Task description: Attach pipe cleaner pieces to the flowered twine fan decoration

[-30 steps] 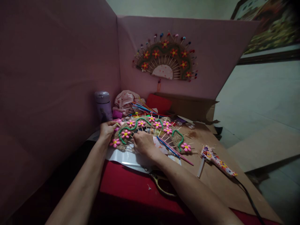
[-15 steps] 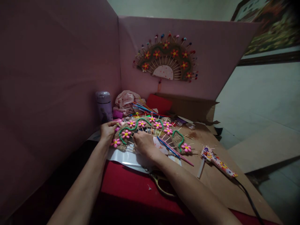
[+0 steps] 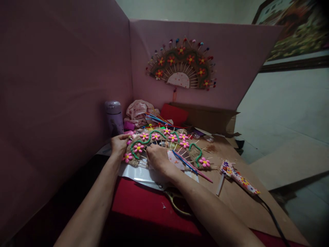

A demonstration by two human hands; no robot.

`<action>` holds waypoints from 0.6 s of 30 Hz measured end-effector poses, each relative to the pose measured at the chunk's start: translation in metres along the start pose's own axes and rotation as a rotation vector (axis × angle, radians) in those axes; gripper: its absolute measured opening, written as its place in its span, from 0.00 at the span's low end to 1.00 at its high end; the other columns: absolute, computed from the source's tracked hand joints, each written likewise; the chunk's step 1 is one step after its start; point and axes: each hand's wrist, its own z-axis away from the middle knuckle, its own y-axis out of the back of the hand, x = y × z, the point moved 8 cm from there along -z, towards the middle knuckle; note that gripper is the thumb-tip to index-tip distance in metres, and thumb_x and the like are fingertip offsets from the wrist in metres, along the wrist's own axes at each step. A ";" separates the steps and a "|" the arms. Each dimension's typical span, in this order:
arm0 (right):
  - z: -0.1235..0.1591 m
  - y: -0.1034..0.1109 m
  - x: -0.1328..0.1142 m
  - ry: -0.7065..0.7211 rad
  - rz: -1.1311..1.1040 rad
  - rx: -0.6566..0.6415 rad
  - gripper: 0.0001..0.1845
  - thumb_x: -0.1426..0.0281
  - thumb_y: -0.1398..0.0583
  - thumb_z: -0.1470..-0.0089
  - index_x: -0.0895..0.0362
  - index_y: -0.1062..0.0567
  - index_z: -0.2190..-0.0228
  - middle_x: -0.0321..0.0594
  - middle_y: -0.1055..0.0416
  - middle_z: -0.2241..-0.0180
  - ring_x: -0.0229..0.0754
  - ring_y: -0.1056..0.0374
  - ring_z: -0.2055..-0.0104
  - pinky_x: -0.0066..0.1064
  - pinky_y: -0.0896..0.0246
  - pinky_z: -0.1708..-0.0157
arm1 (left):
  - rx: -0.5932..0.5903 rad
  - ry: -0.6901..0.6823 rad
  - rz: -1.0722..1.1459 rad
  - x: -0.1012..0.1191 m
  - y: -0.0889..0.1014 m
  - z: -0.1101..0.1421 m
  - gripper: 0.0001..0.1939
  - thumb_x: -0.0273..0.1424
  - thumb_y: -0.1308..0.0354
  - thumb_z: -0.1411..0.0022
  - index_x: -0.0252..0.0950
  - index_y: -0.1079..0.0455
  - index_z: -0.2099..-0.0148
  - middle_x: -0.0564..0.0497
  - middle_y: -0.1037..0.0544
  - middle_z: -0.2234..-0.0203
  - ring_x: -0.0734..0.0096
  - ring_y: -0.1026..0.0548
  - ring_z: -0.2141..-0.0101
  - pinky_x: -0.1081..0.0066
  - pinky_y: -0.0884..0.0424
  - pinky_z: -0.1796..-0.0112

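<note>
A half-round jute fan craft (image 3: 191, 150) with pink flowers, a green wavy cord and wooden sticks lies on the table. My left hand (image 3: 118, 144) grips its left edge, fingers curled around the rim. My right hand (image 3: 158, 157) rests on the fan's inner part, fingers bent and pressed down near a pink flower (image 3: 138, 148); what the fingertips pinch is hidden. Blue and pink sticks (image 3: 189, 164) lie across the fan to the right of that hand.
A patterned glue gun (image 3: 238, 176) with a black cord lies at the right on brown paper. Scissors (image 3: 177, 201) sit under my right forearm. A purple flask (image 3: 113, 116), crumpled cloth (image 3: 138, 110), red box and cardboard stand behind. A finished fan (image 3: 183, 63) hangs on the pink partition.
Both hands stay on the fan with only tiny shifts; the view has nudged slightly. Nothing was picked up or let go.
</note>
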 end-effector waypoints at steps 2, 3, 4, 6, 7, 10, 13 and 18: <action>0.000 0.001 -0.001 0.007 0.003 0.008 0.11 0.71 0.48 0.45 0.57 0.26 0.67 0.45 0.28 0.66 0.43 0.32 0.65 0.29 0.43 0.70 | 0.005 0.003 0.002 0.000 0.000 0.001 0.15 0.31 0.35 0.67 0.29 0.24 0.72 0.48 0.24 0.81 0.75 0.31 0.81 0.75 0.37 0.78; 0.000 0.002 -0.001 0.010 0.005 0.012 0.11 0.71 0.48 0.45 0.57 0.26 0.67 0.44 0.28 0.66 0.43 0.32 0.65 0.30 0.43 0.70 | 0.007 0.005 0.004 0.000 0.000 0.001 0.15 0.31 0.35 0.67 0.29 0.24 0.72 0.48 0.24 0.80 0.75 0.30 0.81 0.75 0.37 0.78; 0.000 0.002 -0.002 0.010 0.008 0.014 0.11 0.71 0.48 0.44 0.57 0.26 0.67 0.44 0.28 0.66 0.43 0.32 0.65 0.30 0.43 0.71 | 0.009 0.006 0.005 0.000 0.000 0.001 0.15 0.31 0.34 0.67 0.29 0.24 0.72 0.48 0.23 0.80 0.75 0.30 0.81 0.75 0.36 0.78; 0.000 0.002 -0.001 0.004 0.012 0.005 0.10 0.71 0.48 0.45 0.57 0.26 0.67 0.44 0.28 0.66 0.43 0.32 0.64 0.29 0.42 0.70 | 0.012 0.008 0.005 0.001 0.000 0.002 0.16 0.31 0.34 0.68 0.29 0.24 0.72 0.47 0.23 0.80 0.74 0.30 0.80 0.75 0.36 0.78; 0.000 0.001 -0.001 0.003 0.014 -0.005 0.09 0.71 0.47 0.45 0.57 0.27 0.67 0.44 0.28 0.65 0.43 0.32 0.64 0.29 0.42 0.70 | 0.014 0.006 0.003 0.002 -0.001 0.003 0.16 0.31 0.34 0.68 0.29 0.24 0.72 0.47 0.23 0.80 0.74 0.30 0.80 0.75 0.36 0.79; 0.000 0.001 -0.001 0.010 0.020 -0.018 0.09 0.71 0.47 0.45 0.57 0.27 0.66 0.44 0.28 0.64 0.43 0.33 0.63 0.29 0.42 0.69 | 0.021 0.000 0.002 0.003 -0.001 0.003 0.17 0.32 0.33 0.68 0.29 0.24 0.72 0.48 0.24 0.81 0.74 0.30 0.81 0.75 0.37 0.79; -0.001 0.002 0.000 0.011 0.025 -0.001 0.10 0.71 0.49 0.44 0.57 0.28 0.65 0.44 0.28 0.64 0.43 0.33 0.62 0.29 0.42 0.69 | 0.028 -0.011 -0.005 0.002 -0.002 0.002 0.15 0.32 0.34 0.67 0.29 0.24 0.72 0.47 0.24 0.80 0.73 0.30 0.81 0.75 0.37 0.79; -0.001 0.003 0.003 0.005 0.042 0.013 0.10 0.73 0.48 0.45 0.57 0.27 0.65 0.44 0.29 0.65 0.42 0.33 0.63 0.29 0.42 0.69 | 0.022 -0.077 -0.035 0.006 -0.007 -0.006 0.11 0.29 0.36 0.65 0.30 0.25 0.74 0.46 0.23 0.79 0.72 0.29 0.78 0.73 0.35 0.75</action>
